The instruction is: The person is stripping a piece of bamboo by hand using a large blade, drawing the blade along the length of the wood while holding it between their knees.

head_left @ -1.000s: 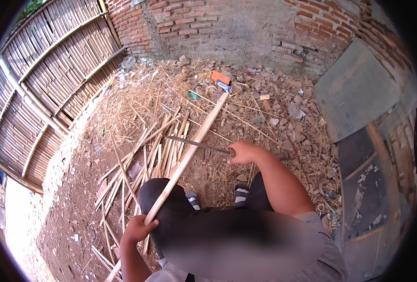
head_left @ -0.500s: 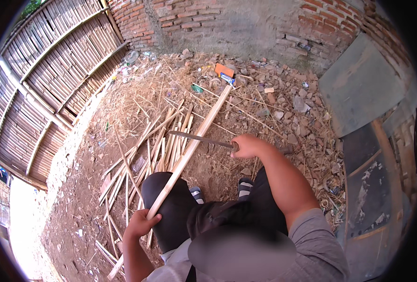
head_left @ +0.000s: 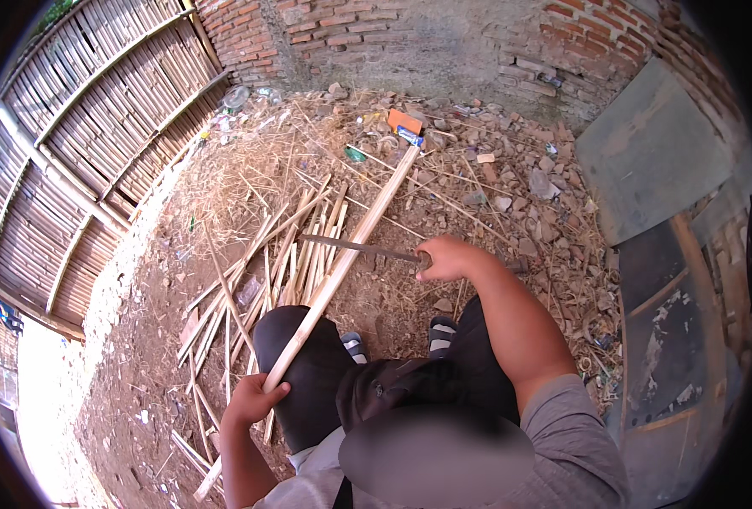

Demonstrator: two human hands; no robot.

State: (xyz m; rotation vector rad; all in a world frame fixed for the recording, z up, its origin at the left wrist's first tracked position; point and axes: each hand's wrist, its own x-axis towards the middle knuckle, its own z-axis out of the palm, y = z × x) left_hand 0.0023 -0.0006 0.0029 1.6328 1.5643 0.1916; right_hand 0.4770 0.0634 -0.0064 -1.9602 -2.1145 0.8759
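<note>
My left hand (head_left: 253, 399) grips the near end of a long, pale bamboo slat (head_left: 317, 316) beside my left knee. The slat slants over the knee, and its far end points toward the rubble at the upper middle. In my right hand (head_left: 445, 258) is the handle of a long, dark-bladed machete (head_left: 399, 254). Its blade points left and crosses the slat near mid-length; whether the edge touches the slat, I cannot tell. Beneath and left of the slat, a loose pile of split bamboo strips (head_left: 287, 270) lies on the dirt.
Ahead stands a brick wall (head_left: 393, 51), partly plastered, with broken bricks and litter along its foot. A bamboo fence (head_left: 109, 127) closes the left side. At right lean a grey sheet (head_left: 656, 153) and a dark framed panel (head_left: 666, 339). An orange piece (head_left: 406, 121) lies past the slat.
My right hand and the machete have shifted very slightly left across the slat. The left hand keeps its hold, with the slat nearly in the same place.
</note>
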